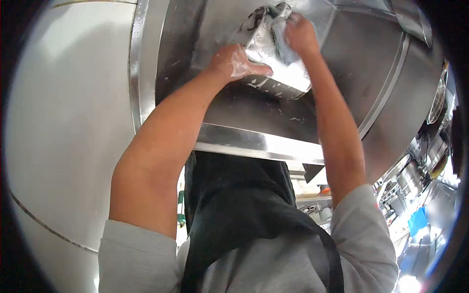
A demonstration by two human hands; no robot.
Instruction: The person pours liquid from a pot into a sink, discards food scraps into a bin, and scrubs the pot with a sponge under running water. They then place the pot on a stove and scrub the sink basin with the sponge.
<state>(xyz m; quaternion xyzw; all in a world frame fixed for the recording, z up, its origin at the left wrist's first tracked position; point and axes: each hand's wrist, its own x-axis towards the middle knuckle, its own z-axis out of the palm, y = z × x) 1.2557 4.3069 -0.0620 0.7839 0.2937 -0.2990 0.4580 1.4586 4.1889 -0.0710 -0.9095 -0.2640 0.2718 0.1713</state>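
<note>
A shiny rectangular metal container (288,75) is tilted inside a steel sink (234,139), with white suds on its surface. My left hand (237,63), foamy on its back, grips the container's near left edge, the thumb lying along the rim. Over the container's right part, my right hand (299,35) is closed on a wet greyish cloth or scrubber (283,41) pressed to the metal. That hand is somewhat blurred, and its fingertips are partly hidden.
The sink's raised front rim runs between my body and the container. A white tiled wall (68,107) stands at the left. Steel counter surface (400,117) borders the sink at the right, with pans and a wire strainer (438,95) beyond it.
</note>
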